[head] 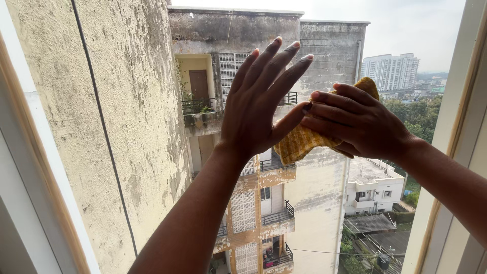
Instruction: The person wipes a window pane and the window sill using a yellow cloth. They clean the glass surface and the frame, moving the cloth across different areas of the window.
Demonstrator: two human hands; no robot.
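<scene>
My left hand (256,104) is raised flat against the window pane (127,127), fingers together and pointing up, its thumb touching a yellow cloth (299,144). My right hand (355,122) presses that crumpled cloth against the glass from the right, fingers spread over it. A corner of the cloth sticks up above the right hand's knuckles. Both forearms reach in from the bottom and right of the view.
A white and tan window frame (451,152) borders the pane on the right, and another frame edge (35,167) runs down the left. Through the glass stand a weathered concrete building with balconies (276,215), lower roofs, trees and distant towers.
</scene>
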